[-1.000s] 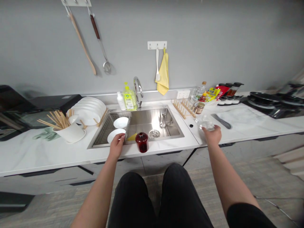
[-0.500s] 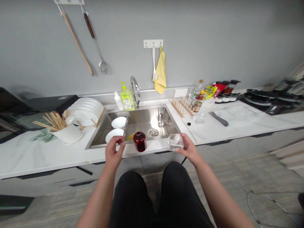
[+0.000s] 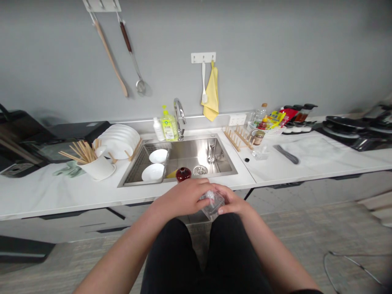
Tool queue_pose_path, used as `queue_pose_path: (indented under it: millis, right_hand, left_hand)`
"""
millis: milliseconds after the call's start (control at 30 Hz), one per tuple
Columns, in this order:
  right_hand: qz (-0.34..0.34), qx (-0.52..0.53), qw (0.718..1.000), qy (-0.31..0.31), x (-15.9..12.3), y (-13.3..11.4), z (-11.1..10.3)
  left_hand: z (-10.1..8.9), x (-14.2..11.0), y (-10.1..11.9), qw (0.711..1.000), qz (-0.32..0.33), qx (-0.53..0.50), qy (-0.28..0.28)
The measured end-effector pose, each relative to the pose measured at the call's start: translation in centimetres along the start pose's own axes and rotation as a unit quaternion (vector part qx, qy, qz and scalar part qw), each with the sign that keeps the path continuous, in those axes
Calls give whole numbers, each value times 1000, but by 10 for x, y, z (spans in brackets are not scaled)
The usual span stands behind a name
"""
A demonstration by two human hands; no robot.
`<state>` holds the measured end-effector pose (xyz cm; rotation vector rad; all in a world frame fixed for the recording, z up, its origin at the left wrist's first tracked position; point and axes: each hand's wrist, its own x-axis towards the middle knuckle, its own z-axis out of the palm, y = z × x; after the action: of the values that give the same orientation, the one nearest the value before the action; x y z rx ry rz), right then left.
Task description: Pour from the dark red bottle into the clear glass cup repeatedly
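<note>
The fingers [image 3: 199,193] of the left hand [image 3: 180,198] and right hand [image 3: 234,201] close around a clear container [image 3: 212,206], probably plastic, held over the lap [image 3: 205,257] just off the desk [image 3: 309,157] edge; the green soap bottle's [image 3: 169,127] label is too blurred to read.

One left hand [image 3: 180,199] and one right hand [image 3: 233,200] hold one clear plastic container [image 3: 212,206]. The sink area shows two white saucers [image 3: 152,172], one dark red jar [image 3: 183,174], one steel faucet [image 3: 179,118], one green soap bottle [image 3: 169,127], one white bottle [image 3: 158,129], one yellow towel [image 3: 211,96], one white fork [image 3: 203,81], one wooden spatula [image 3: 108,53] and one ladle [image 3: 134,61].
</note>
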<state>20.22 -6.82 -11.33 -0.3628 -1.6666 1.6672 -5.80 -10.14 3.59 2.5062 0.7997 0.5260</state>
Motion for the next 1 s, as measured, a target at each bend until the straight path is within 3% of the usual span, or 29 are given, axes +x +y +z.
queue_pose_path:
  millis: [167,300,433,533,667,833,1000]
  right_hand:
    - [-11,11,1000,-4,-7,7,1]
    - [-24,-11,1000,-10,-10,1,8]
    - [-27,-25,999,5,-8,-2,17]
    - [-28,-33,999,32,-7,-6,18]
    - [-18,-47,997,55,-9,-9,11]
    - [-25,-86,994,69,-12,0,4]
    - [-34,-80,994,71,-14,2,3]
  left_hand:
    - [8,2,0,1000,22,15,3]
    - [14,5,7,987,19,144,-72]
    - [13,6,12,968,-18,242,-66]
    - [5,4,16,979,-21,200,-40]
    - [-3,3,19,990,-6,132,-52]
    - [0,9,16,972,-75,217,-48]
    - [-1,10,16,985,-41,166,-16]
